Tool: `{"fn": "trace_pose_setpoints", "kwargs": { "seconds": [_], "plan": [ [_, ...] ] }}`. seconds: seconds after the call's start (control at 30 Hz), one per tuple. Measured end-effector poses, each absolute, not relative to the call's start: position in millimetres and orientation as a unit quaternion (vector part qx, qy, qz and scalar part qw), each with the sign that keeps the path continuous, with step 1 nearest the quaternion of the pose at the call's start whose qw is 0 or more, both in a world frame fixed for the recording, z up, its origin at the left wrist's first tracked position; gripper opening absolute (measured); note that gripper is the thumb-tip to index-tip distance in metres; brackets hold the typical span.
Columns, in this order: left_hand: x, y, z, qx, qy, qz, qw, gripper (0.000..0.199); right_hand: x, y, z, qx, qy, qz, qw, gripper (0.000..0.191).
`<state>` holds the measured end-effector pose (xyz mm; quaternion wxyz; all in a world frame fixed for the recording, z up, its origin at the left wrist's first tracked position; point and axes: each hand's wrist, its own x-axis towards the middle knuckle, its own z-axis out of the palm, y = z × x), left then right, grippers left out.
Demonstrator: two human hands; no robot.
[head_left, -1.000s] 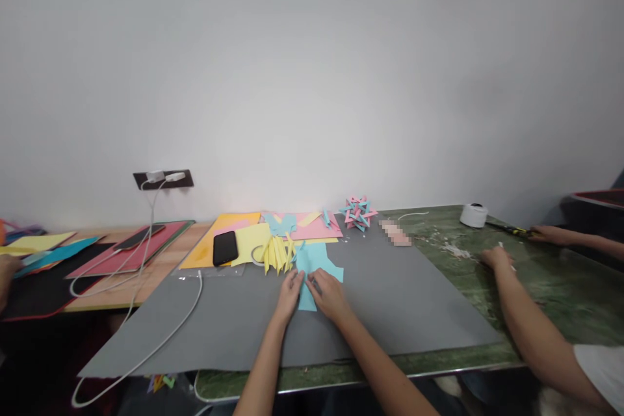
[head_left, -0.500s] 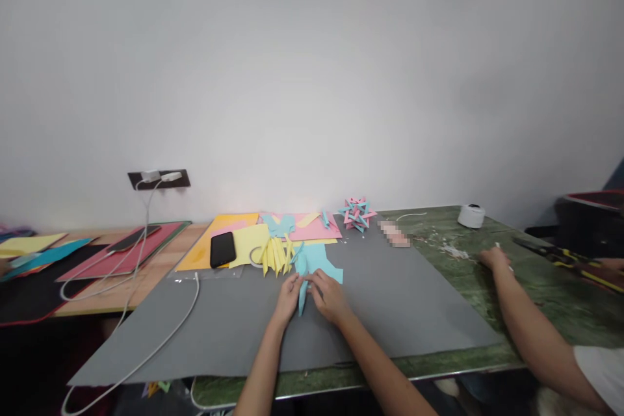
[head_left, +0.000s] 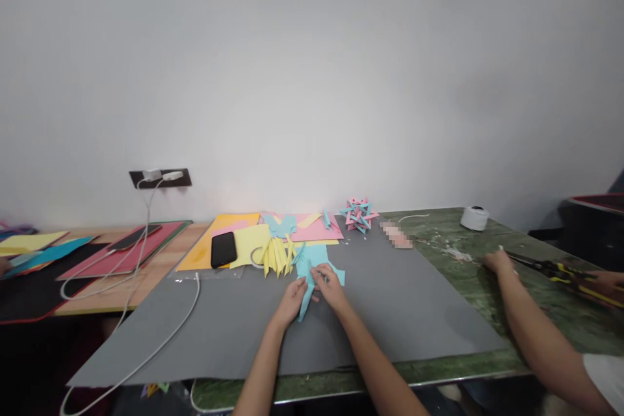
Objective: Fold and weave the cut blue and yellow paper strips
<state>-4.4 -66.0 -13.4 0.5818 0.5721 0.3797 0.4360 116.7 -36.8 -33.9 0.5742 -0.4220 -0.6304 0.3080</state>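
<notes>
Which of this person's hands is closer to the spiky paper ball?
The right hand: it is in front of the paper ball, slightly to the left. The left hand is farther left.

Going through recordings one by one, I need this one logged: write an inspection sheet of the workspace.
Surface: gray sheet over a green table.
Work items: folded blue paper in hand, yellow folded papers beyond.
Clutter: phone, pink-and-blue paper ball, white scraps.
Hands: left hand and right hand both grip the folded blue paper.
Cables: white cable crosses the gray sheet's left side.
Surroundings: wall outlet with two plugs; at right, a co-worker's hand on a black-and-yellow tool.
</notes>
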Motion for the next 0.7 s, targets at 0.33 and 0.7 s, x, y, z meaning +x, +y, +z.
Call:
{"fn": "trace_pose_setpoints", "kwargs": {
  "seconds": [0.33,0.7],
  "plan": [
    [-2.1,-71.8,-5.7,0.569,0.39,0.427,0.584,0.043,113.0,-34.0,-33.4,-0.454,-0.499,0.429,0.6,0.038],
    [-0.8,-69.3,-14.5,0.585,0.398,0.405,0.58,0.04,114.5,-34.3,-31.9,-0.453,-0.507,0.415,0.605,0.036]
  ]
}}
